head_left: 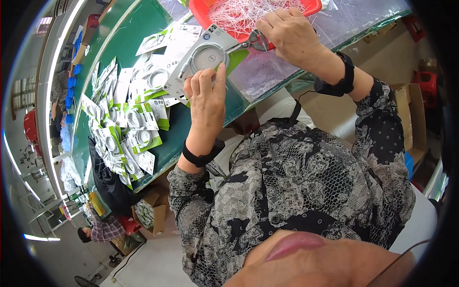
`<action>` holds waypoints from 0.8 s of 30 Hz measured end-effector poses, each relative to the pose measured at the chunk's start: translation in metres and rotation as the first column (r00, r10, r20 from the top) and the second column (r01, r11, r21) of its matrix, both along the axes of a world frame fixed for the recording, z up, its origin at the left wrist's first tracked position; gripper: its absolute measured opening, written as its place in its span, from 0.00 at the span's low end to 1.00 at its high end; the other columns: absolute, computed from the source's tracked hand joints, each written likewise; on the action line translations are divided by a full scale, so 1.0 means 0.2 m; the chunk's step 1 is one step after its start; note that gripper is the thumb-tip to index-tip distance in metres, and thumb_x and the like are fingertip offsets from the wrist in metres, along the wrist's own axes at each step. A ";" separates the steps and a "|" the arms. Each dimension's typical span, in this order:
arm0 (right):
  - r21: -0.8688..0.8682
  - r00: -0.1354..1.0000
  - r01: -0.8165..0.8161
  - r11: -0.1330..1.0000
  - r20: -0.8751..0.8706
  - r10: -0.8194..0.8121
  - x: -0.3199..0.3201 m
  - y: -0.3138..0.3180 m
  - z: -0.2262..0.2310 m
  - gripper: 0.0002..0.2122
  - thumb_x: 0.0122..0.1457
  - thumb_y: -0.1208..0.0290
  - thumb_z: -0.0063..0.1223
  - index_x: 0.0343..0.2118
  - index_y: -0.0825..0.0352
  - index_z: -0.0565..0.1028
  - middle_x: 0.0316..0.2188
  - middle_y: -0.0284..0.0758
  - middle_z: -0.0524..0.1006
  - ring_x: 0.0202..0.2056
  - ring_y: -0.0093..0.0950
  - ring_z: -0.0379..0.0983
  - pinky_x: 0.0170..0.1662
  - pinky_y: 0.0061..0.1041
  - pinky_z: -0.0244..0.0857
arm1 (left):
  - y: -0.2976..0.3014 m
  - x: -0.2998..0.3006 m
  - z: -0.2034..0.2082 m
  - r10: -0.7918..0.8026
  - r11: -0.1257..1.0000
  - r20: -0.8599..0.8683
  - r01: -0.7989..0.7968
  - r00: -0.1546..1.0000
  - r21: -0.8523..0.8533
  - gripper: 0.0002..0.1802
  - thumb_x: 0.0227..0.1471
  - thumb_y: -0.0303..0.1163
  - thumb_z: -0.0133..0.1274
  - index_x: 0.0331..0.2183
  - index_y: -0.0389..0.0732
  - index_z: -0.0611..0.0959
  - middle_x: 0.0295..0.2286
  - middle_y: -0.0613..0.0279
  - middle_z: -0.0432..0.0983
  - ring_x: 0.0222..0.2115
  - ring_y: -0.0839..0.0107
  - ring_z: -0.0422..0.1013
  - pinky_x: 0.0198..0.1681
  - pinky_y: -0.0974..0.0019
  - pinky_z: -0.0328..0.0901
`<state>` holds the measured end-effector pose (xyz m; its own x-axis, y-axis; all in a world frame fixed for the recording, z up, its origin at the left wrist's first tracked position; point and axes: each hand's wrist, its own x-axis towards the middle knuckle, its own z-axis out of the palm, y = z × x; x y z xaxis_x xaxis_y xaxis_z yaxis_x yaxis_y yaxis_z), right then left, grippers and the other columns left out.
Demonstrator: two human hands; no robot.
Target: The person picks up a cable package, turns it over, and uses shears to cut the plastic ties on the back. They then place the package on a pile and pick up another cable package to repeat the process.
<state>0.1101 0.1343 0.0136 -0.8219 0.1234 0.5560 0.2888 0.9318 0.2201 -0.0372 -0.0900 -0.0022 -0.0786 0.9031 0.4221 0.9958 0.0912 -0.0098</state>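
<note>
Left hand (206, 101) grasps a white package card (206, 58) at its near side, fingers curled at the lower margin, thumb laid along the lower right of the white cable coil (192, 62) mounted on it. Right hand (294, 42) is clenched on the red handles of a pair of cutters (256, 42); whether the blades are parted cannot be told.

Position: card is held above the green surface (165, 136), between its near edge and the red basket (197, 10), which carries thin white strips (253, 18). Long axis of card slants, one end toward the surface's left end, the other toward the basket, and steeper than the near edge.

Key relation (judged): cutter axis against card. Cutters come in from the right, across the card's long axis, blade tips level with the right side of the coil. Contact between tips and card or coil: not resolvable. Left hand is nearer, directly on the card; right hand stands off to the right, reaching toward it only through the tool.

Adjacent: pile of similar packages (136, 119) to the left of the left hand, spread toward the surface's left near corner.
</note>
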 end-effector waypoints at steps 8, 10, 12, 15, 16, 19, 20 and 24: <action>-0.586 0.984 -0.177 0.791 -0.100 0.147 -0.09 -0.03 -0.04 0.17 0.43 0.81 0.55 0.40 0.65 0.72 0.33 0.37 0.74 0.40 0.38 0.71 0.46 0.37 0.61 | 0.01 0.02 -0.01 0.024 0.999 0.110 -0.027 0.994 0.023 0.30 0.42 0.17 0.49 0.52 0.37 0.73 0.41 0.57 0.64 0.44 0.58 0.62 0.53 0.55 0.54; -0.540 0.968 -0.252 0.803 -0.160 0.195 -0.13 -0.02 -0.05 0.17 0.43 0.80 0.55 0.40 0.65 0.72 0.33 0.37 0.74 0.41 0.38 0.71 0.46 0.36 0.61 | 0.01 0.02 -0.01 0.032 0.999 0.081 -0.033 0.996 0.018 0.30 0.42 0.17 0.48 0.52 0.37 0.73 0.41 0.57 0.64 0.44 0.58 0.62 0.52 0.55 0.54; -0.433 0.915 -0.393 0.811 -0.272 0.299 -0.16 -0.03 -0.05 0.17 0.43 0.80 0.56 0.40 0.66 0.71 0.33 0.38 0.74 0.41 0.38 0.71 0.46 0.35 0.62 | 0.01 0.03 0.00 0.023 1.000 0.093 -0.024 0.995 0.016 0.30 0.42 0.17 0.48 0.52 0.38 0.73 0.41 0.57 0.64 0.44 0.58 0.62 0.52 0.55 0.54; -0.408 0.916 -0.398 0.822 -0.226 0.331 -0.17 -0.07 -0.03 0.18 0.43 0.80 0.56 0.40 0.66 0.71 0.34 0.37 0.74 0.42 0.38 0.71 0.47 0.35 0.62 | 0.01 0.03 0.00 0.007 1.000 0.092 -0.008 0.996 0.015 0.31 0.42 0.16 0.48 0.52 0.38 0.73 0.41 0.57 0.65 0.44 0.57 0.62 0.52 0.55 0.54; -0.397 0.916 -0.400 0.826 -0.203 0.346 -0.17 -0.08 -0.03 0.18 0.43 0.80 0.56 0.41 0.66 0.71 0.34 0.37 0.74 0.43 0.37 0.70 0.47 0.35 0.61 | 0.01 0.03 -0.01 -0.005 1.000 0.086 0.003 0.996 0.014 0.31 0.41 0.16 0.48 0.52 0.38 0.73 0.41 0.56 0.65 0.44 0.57 0.62 0.52 0.55 0.55; -0.338 0.906 -0.423 0.841 -0.118 0.407 -0.20 -0.08 -0.04 0.19 0.43 0.81 0.57 0.41 0.65 0.71 0.35 0.36 0.74 0.44 0.36 0.70 0.49 0.35 0.61 | 0.01 0.03 -0.01 -0.018 1.000 0.083 0.017 0.996 0.018 0.30 0.42 0.17 0.48 0.52 0.39 0.73 0.41 0.56 0.65 0.44 0.57 0.62 0.51 0.54 0.55; -0.311 0.897 -0.435 0.845 -0.074 0.435 -0.21 -0.07 -0.05 0.20 0.42 0.81 0.57 0.41 0.65 0.71 0.35 0.36 0.74 0.44 0.36 0.70 0.49 0.35 0.61 | 0.02 0.03 -0.01 -0.019 1.000 0.087 0.017 0.996 0.022 0.30 0.42 0.17 0.48 0.51 0.39 0.73 0.41 0.55 0.65 0.43 0.57 0.62 0.50 0.54 0.55; -0.275 0.887 -0.461 0.844 -0.153 0.435 -0.22 0.05 -0.03 0.20 0.42 0.82 0.57 0.42 0.64 0.71 0.35 0.36 0.74 0.44 0.35 0.70 0.51 0.34 0.60 | 0.00 0.02 0.00 -0.009 1.000 0.227 0.009 0.974 0.002 0.29 0.43 0.19 0.50 0.51 0.40 0.74 0.41 0.55 0.65 0.43 0.56 0.62 0.49 0.54 0.56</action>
